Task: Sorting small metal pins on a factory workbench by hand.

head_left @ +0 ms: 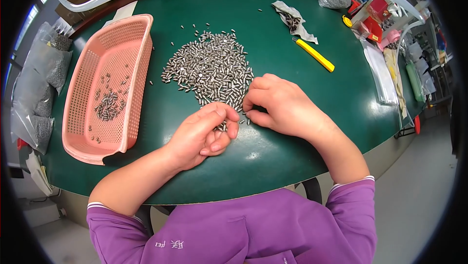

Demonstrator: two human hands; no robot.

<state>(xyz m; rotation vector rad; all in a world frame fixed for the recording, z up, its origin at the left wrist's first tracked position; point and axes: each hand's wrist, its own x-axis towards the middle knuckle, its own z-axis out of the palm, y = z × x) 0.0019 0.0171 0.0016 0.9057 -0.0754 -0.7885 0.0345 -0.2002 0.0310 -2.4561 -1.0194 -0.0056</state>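
A heap of small silvery metal pins (214, 64) is spread on the green tabletop, right in front of me. My left hand (202, 130) is curled at the heap's near edge, with several pins showing in the hollow between its thumb and bent fingers. At the heap's lower right edge, my right hand (280, 104) has its thumb and fingers drawn together in a pinch. What the right fingertips hold, if anything, is hidden. A few loose pins lie between the two hands.
A pink perforated plastic basket (84, 93) with some pins inside stands on the left. A yellow utility knife (316, 55) and a crumpled wrapper (304, 29) lie at the far right. Filled clear bags (44, 98) line the left edge; loose pins dot the table (341, 98).
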